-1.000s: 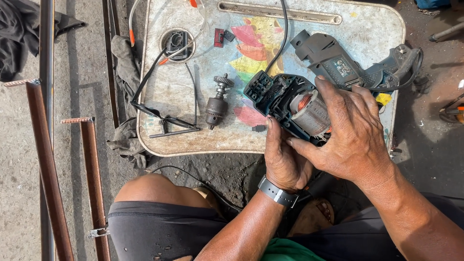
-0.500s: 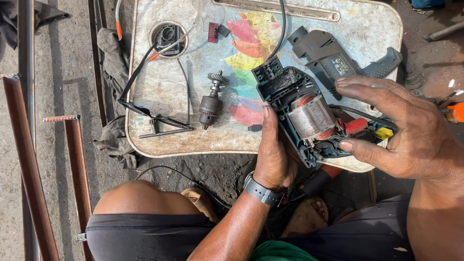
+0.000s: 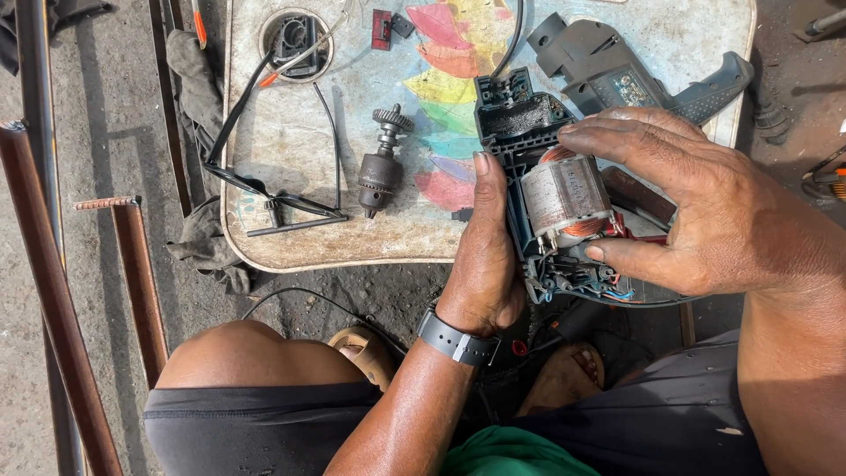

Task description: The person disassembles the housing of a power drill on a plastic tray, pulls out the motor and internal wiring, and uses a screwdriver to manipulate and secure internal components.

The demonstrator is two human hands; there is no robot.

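Note:
My left hand (image 3: 485,256) grips the left side of an opened dark drill housing half (image 3: 520,119), thumb lying along its edge. Inside it sits a silver motor stator (image 3: 564,196) with copper windings and coloured wires below it. My right hand (image 3: 696,211) curls over the stator, fingers at its top and thumb at its lower end. The other housing half (image 3: 608,66), grey with a pistol grip, lies on the small worn table (image 3: 291,141) behind. A loose drill chuck with its gear (image 3: 381,163) lies on the table to the left.
A round black part (image 3: 295,40) and a small red piece (image 3: 381,28) lie at the table's far edge. Black cable and thin metal rods (image 3: 291,207) cross its left side. Rusty bars (image 3: 53,291) stand at left. My knees and sandalled feet (image 3: 564,379) are below.
The housing with the stator has come nearer and lower in view. My right hand has closed from an open hover onto the stator. My left hand keeps its grip.

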